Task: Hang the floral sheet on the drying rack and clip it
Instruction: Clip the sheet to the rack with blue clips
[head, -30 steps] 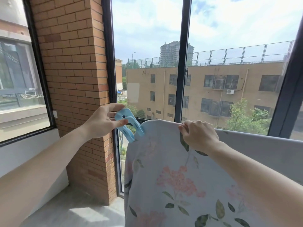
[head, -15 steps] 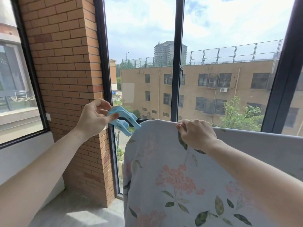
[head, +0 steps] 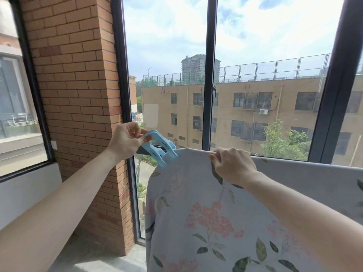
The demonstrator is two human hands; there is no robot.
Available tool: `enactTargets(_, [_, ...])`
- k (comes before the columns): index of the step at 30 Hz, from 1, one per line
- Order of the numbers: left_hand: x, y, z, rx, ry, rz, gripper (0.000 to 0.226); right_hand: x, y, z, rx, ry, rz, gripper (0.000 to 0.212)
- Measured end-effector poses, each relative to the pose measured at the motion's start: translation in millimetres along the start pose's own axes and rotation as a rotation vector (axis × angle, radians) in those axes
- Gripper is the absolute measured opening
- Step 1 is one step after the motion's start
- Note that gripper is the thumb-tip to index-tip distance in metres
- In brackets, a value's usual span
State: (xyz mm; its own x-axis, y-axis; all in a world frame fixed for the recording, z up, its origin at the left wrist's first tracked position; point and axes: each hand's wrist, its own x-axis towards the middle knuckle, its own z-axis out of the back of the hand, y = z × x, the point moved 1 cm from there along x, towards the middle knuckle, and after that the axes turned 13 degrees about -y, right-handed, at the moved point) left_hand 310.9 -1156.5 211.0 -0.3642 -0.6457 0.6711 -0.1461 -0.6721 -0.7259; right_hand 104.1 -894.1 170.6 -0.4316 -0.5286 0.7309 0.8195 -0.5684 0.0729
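At window, your left hand point(head: 125, 141) fingers pinching blue clip point(head: 160, 148) onto floral sheet point(head: 206, 218) corner, right hand point(head: 233, 165) fingers gripping top fold.

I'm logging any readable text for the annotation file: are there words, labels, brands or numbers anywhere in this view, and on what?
None can be read.
Blue clothes clip in the left hand: no brand or marking shows.
Floral sheet held by the right hand: printed flowers and leaves only.
Air conditioner unit on the building opposite: too small to show any label.
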Motion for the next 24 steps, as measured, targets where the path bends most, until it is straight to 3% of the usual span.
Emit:
enactTargets(8, [0,17,-15,-0.029,0.027,0.102,0.046,1,-2,-2,0.006,0.003,-0.015,0.039])
enactTargets(24, [-5,31,-8,-0.036,0.144,0.204,0.033,1,-8,-1,-0.003,0.016,-0.006,0.039])
